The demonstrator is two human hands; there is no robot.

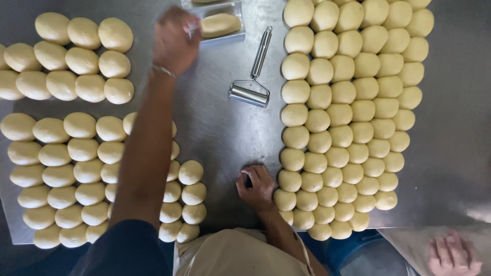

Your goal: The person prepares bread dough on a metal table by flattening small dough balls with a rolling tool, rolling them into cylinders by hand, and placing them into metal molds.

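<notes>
Steel roller [254, 76] lies between dough-ball blocks [353, 112]; left hand [174, 43] grip unclear at tray [220, 25], right hand [257, 186] fisted.

A steel table [220, 128] carries everything. On its right lies a large block of dough balls [348, 117] packed in close rows, reaching from the far edge to the near edge. On the left lie two groups: a smaller one [66, 56] farther away and a bigger one [76, 174] nearer the person. Between left and right blocks, a small roller [253, 71] lies on bare table, handle pointing away. Behind it, at the far edge, sits a scale [217, 23] with a piece of dough [220, 24] on it. The left hand [174, 43] is just beside the scale; the right hand [255, 186] rests on the table, touching the large block's near left corner.
</notes>
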